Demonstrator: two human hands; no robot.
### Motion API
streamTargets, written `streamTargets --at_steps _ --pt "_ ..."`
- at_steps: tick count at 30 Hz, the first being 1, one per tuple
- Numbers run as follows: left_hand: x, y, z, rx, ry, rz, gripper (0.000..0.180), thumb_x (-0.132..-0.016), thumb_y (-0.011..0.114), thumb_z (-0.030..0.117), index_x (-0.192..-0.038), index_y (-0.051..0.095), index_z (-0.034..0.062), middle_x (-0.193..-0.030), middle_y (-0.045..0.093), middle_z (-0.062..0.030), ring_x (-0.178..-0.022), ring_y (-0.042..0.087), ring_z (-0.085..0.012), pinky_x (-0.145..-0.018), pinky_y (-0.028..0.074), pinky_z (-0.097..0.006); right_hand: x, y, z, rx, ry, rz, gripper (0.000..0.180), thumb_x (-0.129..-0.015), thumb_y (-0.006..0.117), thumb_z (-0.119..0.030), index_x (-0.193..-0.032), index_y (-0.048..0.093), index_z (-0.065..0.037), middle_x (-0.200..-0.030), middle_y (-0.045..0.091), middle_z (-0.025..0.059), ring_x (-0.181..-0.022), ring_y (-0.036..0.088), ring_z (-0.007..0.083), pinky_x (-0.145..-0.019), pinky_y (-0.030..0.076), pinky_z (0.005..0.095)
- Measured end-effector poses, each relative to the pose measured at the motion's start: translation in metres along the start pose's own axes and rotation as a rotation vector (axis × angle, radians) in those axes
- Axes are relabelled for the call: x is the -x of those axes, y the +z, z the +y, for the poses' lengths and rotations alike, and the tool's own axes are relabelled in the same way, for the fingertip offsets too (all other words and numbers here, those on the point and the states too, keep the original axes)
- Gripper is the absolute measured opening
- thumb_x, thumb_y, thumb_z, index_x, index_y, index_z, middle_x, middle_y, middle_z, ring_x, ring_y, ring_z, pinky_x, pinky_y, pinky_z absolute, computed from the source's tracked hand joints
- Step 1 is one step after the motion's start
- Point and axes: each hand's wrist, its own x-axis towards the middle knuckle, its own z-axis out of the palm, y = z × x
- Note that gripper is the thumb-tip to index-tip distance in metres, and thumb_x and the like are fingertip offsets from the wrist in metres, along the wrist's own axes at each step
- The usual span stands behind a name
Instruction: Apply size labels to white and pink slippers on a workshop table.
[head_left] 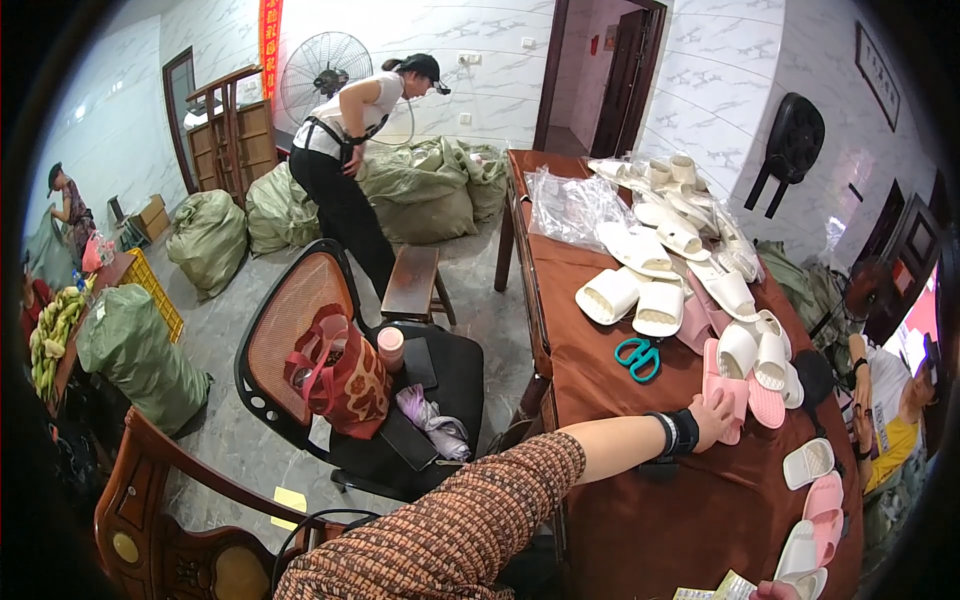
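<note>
My left arm, in a brown checked sleeve with a black wristband, stretches across the table. Its hand (711,420) is closed on the near edge of a pink slipper (724,382). Right beside it lie another pink slipper (767,402) and white slippers (738,350). Scissors with teal handles (637,359) rest on the brown tablecloth, left of the slippers. At the bottom edge only a bit of my right hand (776,591) shows, close to a yellow-and-white label sheet (736,586); its fingers are mostly cut off.
Piled white slippers (660,240) and clear plastic bags (575,205) cover the table's far end. A swivel chair (300,300) holding a red bag (340,380) stands to the left. One person (345,140) bends near green sacks (420,190); another person (890,400) is at the right.
</note>
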Motion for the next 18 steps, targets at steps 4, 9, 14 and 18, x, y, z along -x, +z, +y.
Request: streamTargets --at_steps 4,9,14,18 --pt "0.003 0.002 -0.002 -0.044 -0.039 0.038 0.068 -0.076 0.071 0.023 -0.140 0.049 0.0136 -0.151 0.031 -0.0208 -0.137 0.033 -0.0393 -0.088 0.043 -0.052 -0.001 -0.001 0.002 -0.020 0.012 -0.015 0.039 -0.099 0.050 -0.019 -0.131 0.057 0.002 -0.123 0.063 0.0139 -0.107 0.060 0.0170 -0.092 0.046 0.0263" --pt "0.003 0.003 -0.004 -0.046 -0.043 0.031 0.068 -0.077 0.070 0.023 -0.140 0.048 0.0130 -0.152 0.030 -0.0212 -0.138 0.033 -0.0398 -0.089 0.043 -0.052 -0.001 -0.003 0.007 -0.045 0.034 -0.028 0.039 -0.098 0.050 -0.015 -0.133 0.056 0.002 -0.124 0.062 0.0133 -0.104 0.060 0.0151 -0.089 0.046 0.0243" --pt "0.004 0.002 -0.007 -0.055 -0.041 0.015 0.068 -0.078 0.069 0.022 -0.141 0.047 0.0122 -0.152 0.029 -0.0219 -0.138 0.034 -0.0403 -0.088 0.044 -0.052 -0.002 -0.004 0.013 -0.074 0.059 -0.043 0.040 -0.096 0.050 -0.012 -0.134 0.055 0.001 -0.125 0.061 0.0127 -0.101 0.060 0.0131 -0.086 0.046 0.0223" --pt "0.001 -0.005 0.000 -0.049 -0.010 -0.001 0.068 -0.078 0.070 0.022 -0.141 0.047 0.0120 -0.152 0.029 -0.0221 -0.138 0.033 -0.0405 -0.088 0.044 -0.052 0.005 -0.006 0.018 -0.091 0.092 -0.036 0.042 -0.095 0.050 -0.009 -0.135 0.054 0.001 -0.126 0.060 0.0123 -0.098 0.060 0.0116 -0.084 0.046 0.0206"
